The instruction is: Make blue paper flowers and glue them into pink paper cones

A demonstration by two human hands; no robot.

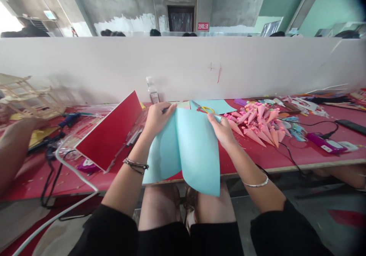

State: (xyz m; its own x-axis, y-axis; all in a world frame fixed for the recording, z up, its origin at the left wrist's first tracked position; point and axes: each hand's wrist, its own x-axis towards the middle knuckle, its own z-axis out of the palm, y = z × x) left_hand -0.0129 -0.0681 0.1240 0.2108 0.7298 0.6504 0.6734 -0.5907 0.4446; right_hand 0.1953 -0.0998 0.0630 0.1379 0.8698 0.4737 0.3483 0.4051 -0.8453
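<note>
A light blue sheet of paper (197, 145) with a crease down its middle hangs over the table's front edge, above my knees. My left hand (158, 118) pinches its upper left corner. At the upper right corner, my right hand (221, 128) grips the same sheet between thumb and fingers. Just behind the paper lie yellow-handled scissors (206, 110), on or beside another light blue sheet (224, 106). To the right of my right hand is a heap of pink paper cones (261, 124).
A red board (110, 134) stands tilted on the left, near a wooden stick model (25, 94). Another person's arm (17, 145) reaches in at far left. A purple device (326, 143) with cables lies right. A white partition (183, 69) rises behind the red table (297, 156).
</note>
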